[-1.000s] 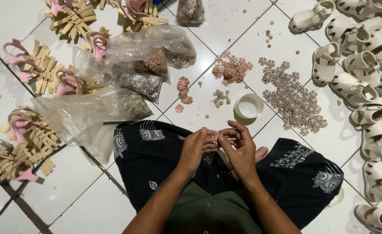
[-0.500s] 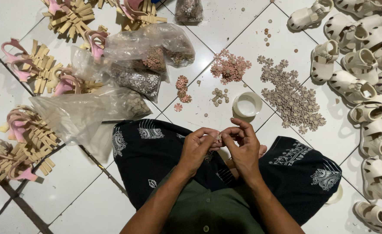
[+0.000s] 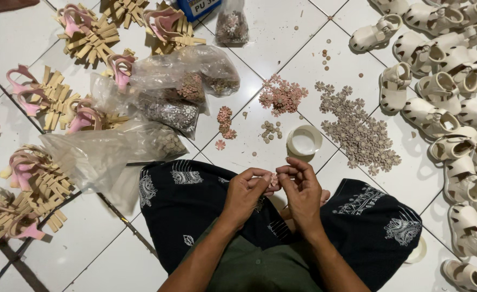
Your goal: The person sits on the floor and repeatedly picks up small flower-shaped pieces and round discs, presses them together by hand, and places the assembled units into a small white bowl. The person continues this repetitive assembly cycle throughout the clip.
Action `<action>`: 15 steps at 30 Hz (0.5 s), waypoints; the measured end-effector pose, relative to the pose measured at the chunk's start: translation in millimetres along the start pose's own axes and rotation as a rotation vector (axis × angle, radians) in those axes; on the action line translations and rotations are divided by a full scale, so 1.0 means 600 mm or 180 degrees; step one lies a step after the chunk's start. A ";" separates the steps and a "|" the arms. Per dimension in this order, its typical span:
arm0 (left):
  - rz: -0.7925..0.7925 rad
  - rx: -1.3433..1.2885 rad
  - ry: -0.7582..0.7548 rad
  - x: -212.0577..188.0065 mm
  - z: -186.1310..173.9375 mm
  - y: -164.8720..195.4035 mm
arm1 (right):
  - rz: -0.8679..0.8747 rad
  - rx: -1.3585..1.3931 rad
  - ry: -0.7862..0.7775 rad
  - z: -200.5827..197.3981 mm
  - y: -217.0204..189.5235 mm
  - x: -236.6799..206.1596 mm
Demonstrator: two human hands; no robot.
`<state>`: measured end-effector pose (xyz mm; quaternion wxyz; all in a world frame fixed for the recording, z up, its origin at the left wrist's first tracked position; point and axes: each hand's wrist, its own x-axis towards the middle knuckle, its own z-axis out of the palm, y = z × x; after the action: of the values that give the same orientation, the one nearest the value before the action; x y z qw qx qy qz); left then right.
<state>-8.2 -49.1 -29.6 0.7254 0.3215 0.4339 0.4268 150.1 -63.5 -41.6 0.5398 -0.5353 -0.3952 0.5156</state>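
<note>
Over my lap, my left hand (image 3: 247, 193) and my right hand (image 3: 302, 190) meet fingertip to fingertip, both pinching a small pink flower piece (image 3: 273, 179). Just beyond them on the tiled floor stands a small white round lid (image 3: 304, 141). A heap of beige flower pieces (image 3: 360, 133) lies to its right, a pile of pink flower pieces (image 3: 282, 96) behind it, and a few small beige beads (image 3: 271, 130) to its left.
Clear plastic bags (image 3: 174, 89) of decorations lie at the left centre. Pink and tan sandal parts (image 3: 44, 103) are stacked along the left. Several white baby sandals (image 3: 449, 103) fill the right side. My dark patterned cloth (image 3: 187, 200) covers my crossed legs.
Both hands have risen slightly over the lap and stay pressed together on the small piece; the fingers have shifted around it. Nothing on the floor has moved.
</note>
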 end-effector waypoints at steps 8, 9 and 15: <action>-0.0077 -0.0160 -0.0029 -0.003 -0.007 -0.020 | -0.0100 -0.0171 -0.0073 -0.003 0.002 -0.005; -0.0026 -0.0181 -0.0070 -0.004 -0.007 -0.021 | -0.0156 -0.0235 -0.0064 0.000 0.001 -0.006; -0.0105 0.0086 0.0013 -0.004 0.000 -0.020 | 0.0139 -0.0178 0.0071 -0.008 -0.006 -0.011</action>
<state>-4.5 -56.1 -38.7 0.7271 0.3231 0.4464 0.4095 154.5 -70.3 -38.1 0.5176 -0.5644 -0.3917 0.5101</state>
